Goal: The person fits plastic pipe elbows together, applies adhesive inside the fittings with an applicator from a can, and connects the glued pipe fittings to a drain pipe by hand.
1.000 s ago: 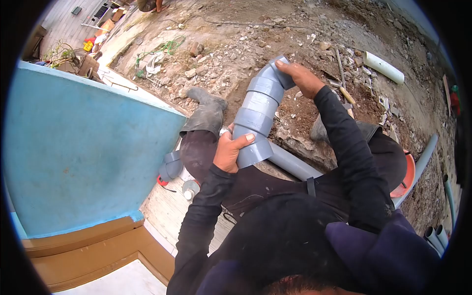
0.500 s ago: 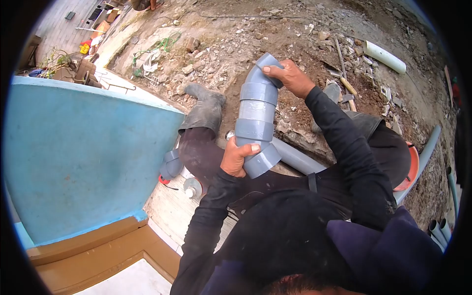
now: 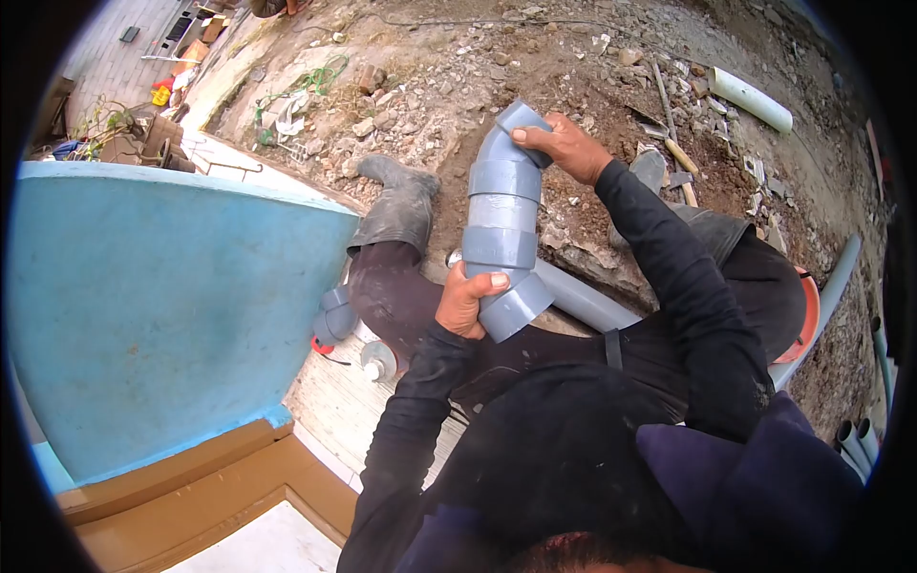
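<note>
A grey plastic pipe piece, with an elbow fitting at each end, is held between my two hands above my lap. My right hand is closed on the upper elbow, its thumb lying across the rim. Around the lower elbow, my left hand is wrapped from the side, thumb on top. Under the piece, a longer grey pipe lies across near my legs. By my left knee stand a metal can with a white cap and another grey fitting.
A blue wall rises on the left above a brown ledge. Rubble and soil spread ahead, with a wooden-handled tool and a white pipe. An orange bucket and more grey pipes are at the right.
Almost nothing differs. The whole view has shifted slightly, and both hands keep the same hold on the grey pipe piece.
</note>
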`<state>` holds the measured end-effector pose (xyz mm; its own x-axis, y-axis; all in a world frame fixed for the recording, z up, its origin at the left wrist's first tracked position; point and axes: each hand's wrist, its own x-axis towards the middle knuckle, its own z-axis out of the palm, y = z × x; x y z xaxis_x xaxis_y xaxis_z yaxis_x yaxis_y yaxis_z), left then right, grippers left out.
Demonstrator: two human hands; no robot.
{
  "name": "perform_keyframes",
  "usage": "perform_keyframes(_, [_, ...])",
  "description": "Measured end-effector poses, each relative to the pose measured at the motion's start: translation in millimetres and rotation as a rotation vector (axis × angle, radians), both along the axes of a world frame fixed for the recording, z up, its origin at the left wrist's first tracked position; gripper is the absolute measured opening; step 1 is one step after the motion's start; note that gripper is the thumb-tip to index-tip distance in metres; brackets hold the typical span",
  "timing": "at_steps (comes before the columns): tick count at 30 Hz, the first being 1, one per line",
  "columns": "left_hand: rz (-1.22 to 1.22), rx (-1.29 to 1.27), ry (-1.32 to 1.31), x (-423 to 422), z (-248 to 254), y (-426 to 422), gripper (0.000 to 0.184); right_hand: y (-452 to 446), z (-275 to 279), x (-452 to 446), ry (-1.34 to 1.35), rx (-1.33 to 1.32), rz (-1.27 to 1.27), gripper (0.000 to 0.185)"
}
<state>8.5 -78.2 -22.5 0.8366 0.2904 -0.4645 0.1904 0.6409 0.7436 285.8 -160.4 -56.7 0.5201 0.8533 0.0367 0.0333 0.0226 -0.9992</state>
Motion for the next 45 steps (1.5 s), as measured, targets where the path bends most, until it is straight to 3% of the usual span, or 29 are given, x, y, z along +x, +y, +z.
perform_keyframes(9, [-0.032,0.162,0.021,8.1,-8.2,12.8,0.058,6.8,-8.4,-2.3,-0.002,0.04,-0.028,0.051])
perform_keyframes(18, [-0.057,0.209,0.009,21.4,-20.9,23.8,0.053,3.5,2.0,8.9,-0.041,-0.232,0.0,0.053])
perform_keyframes(21, [-0.1,0.239,0.027,32.7,-31.1,35.2,0.057,6.5,3.7,4.7,0.0,-0.196,-0.22,0.055])
perform_keyframes(24, [0.022,0.16,0.049,39.9,-25.8,43.8,0.072,4.7,-23.8,29.0,0.202,-0.096,-0.191,0.054])
perform_keyframes(28, [-0.048,-0.215,0.045,28.8,-21.9,35.0,0.09,-5.8,-43.2,48.3,0.251,-0.086,-0.233,0.04])
perform_keyframes(32, [-0.016,0.209,0.038,24.6,-38.8,-5.5,0.082,-1.1,-63.4,30.2,0.176,-0.148,-0.166,0.04])
perform_keyframes(35, [0.063,-0.162,0.194,8.0,-45.7,-9.6,0.076,3.0,-73.2,25.2,0.19,-0.159,-0.169,0.042])
perform_keyframes(36, [0.091,-0.182,0.187,11.3,-55.1,-2.4,0.075,7.6,-74.9,24.4,0.173,-0.176,-0.185,0.042])
perform_keyframes(43, [0.171,0.034,0.122,12.2,-87.3,39.4,0.073,25.1,-98.9,2.3,0.207,-0.182,-0.242,0.041])
perform_keyframes(45, [0.161,0.024,0.11,9.6,-94.1,43.3,0.08,28.0,-109.3,-0.6,0.209,-0.209,-0.255,0.041])
